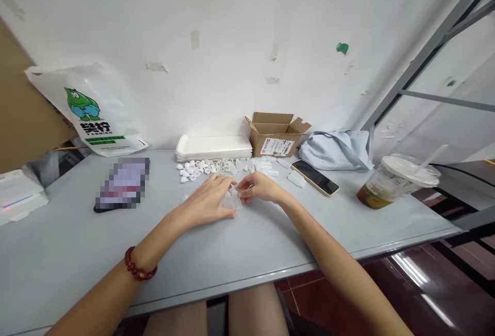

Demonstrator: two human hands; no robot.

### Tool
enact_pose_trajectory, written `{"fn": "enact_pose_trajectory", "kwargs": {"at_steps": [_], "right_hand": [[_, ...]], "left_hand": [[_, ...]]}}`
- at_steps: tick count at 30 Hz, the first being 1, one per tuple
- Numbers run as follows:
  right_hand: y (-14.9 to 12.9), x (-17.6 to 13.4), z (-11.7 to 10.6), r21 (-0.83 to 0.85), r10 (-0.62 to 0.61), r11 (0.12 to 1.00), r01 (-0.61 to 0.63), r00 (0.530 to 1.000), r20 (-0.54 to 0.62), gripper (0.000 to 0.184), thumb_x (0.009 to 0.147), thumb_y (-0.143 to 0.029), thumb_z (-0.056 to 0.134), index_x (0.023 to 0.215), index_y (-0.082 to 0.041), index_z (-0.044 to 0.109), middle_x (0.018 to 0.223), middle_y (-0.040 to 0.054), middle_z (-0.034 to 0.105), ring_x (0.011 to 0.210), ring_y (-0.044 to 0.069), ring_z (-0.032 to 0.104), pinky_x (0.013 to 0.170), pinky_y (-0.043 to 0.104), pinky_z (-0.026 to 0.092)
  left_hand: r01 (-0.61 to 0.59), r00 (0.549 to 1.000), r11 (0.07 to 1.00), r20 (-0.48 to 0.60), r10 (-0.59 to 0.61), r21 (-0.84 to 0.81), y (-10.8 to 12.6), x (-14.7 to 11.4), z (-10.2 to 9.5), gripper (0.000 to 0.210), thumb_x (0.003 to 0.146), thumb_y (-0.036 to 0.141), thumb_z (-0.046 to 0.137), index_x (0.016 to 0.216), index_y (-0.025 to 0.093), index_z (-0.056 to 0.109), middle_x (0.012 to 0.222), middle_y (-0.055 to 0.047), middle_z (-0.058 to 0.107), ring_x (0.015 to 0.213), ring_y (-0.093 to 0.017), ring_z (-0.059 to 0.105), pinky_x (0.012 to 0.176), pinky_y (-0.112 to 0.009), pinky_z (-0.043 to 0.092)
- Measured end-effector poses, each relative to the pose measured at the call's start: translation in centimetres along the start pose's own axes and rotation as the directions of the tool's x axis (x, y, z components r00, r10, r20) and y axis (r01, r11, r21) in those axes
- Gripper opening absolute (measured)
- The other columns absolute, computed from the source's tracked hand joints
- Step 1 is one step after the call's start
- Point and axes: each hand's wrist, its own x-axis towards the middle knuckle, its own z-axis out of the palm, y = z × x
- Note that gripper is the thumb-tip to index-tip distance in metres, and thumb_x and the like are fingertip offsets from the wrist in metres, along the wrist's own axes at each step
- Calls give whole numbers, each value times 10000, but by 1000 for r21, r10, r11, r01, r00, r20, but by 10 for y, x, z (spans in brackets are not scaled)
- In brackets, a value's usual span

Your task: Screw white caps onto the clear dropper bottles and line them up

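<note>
A translucent whitish plastic piece (231, 202) is between my hands, low over the table; its exact kind is unclear. My left hand (207, 199) curls around it from the left, with the thumb along its near side. From the right, my right hand (260, 187) pinches at the piece's edge with bent fingers. Just beyond lie several small white plastic caps (189, 171) in a loose pile. Several clear plastic pieces (266, 165) lie to the right of the pile, and a single clear piece (296, 179) is beside the phone.
A stack of white trays (214, 146) and an open cardboard box (276, 137) stand against the wall. On the right are a phone (315, 177), a light blue cloth bag (334, 150) and a drink cup (394, 181). Leftward are a blurred-out phone-like item (122, 184) and a white bag (88, 109).
</note>
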Motion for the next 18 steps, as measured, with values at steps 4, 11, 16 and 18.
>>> {"fn": "enact_pose_trajectory", "kwargs": {"at_steps": [4, 11, 16, 18], "right_hand": [[-1, 0, -1, 16, 19, 1000, -19, 1000, -3, 85, 667, -68, 667, 716, -122, 623, 524, -12, 629, 507, 127, 617, 530, 233, 509], [-9, -7, -13, 19, -2, 1000, 3, 998, -64, 97, 783, -104, 590, 692, -98, 621, 651, 43, 645, 561, 137, 656, 576, 251, 536], [-14, -14, -35, -172, -35, 985, -7, 971, -238, 102, 822, -99, 536, 755, -108, 613, 754, 92, 673, 603, 157, 664, 606, 274, 530], [-14, -17, -46, -457, -68, 880, -125, 921, -383, 122, 820, -78, 509, 812, -105, 628, 824, 128, 683, 697, 193, 676, 644, 282, 508]], "left_hand": [[23, 999, 999, -37, -25, -45, -4, 2, -4, 601, 625, 509, 706, 1123, 220, 534, 1126, -88, 588, 1077, -305, 501, 825, -397, 453], [221, 932, 970, -272, -241, -102, -22, 11, -10, 293, 846, 396, 451, 1013, 187, 570, 1063, -84, 642, 1041, -261, 547, 852, -407, 455], [268, 873, 963, -413, -258, -36, -40, 15, -12, 198, 803, 241, 426, 869, 195, 607, 971, -73, 686, 959, -260, 582, 835, -407, 464], [272, 870, 962, -427, -247, -1, -46, 16, -12, 204, 784, 218, 424, 838, 198, 620, 952, -71, 694, 961, -267, 586, 850, -416, 462]]}}
